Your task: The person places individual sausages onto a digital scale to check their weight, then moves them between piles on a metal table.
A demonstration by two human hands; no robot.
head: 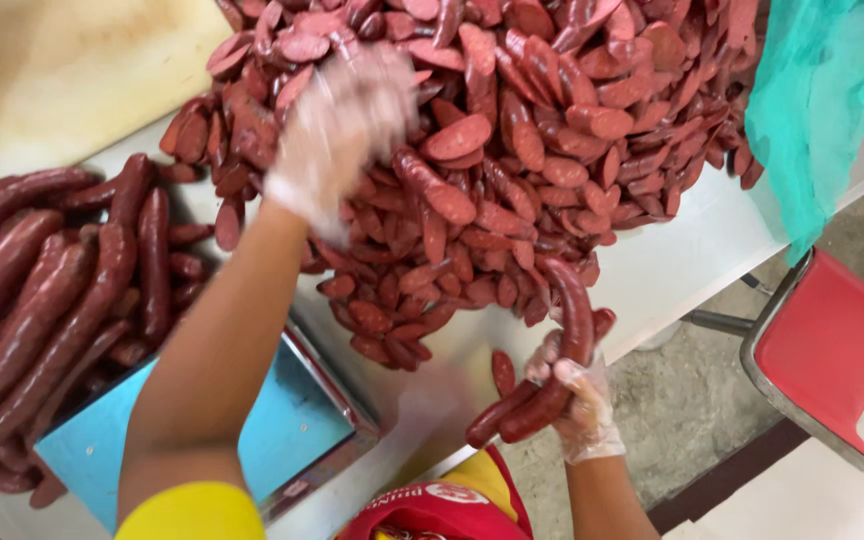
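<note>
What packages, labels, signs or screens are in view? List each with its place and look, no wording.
Printed patch: bottom centre, on the red and yellow garment; small white oval with red print.
Teal plastic sheet: upper right, over the table edge; translucent, crumpled, no print visible.
No signs or screens.

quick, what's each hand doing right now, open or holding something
Left hand: gloved, blurred, on the pile of sliced sausage; open or closed cannot be told.
Right hand: gloved, closed around whole sausages.
</note>
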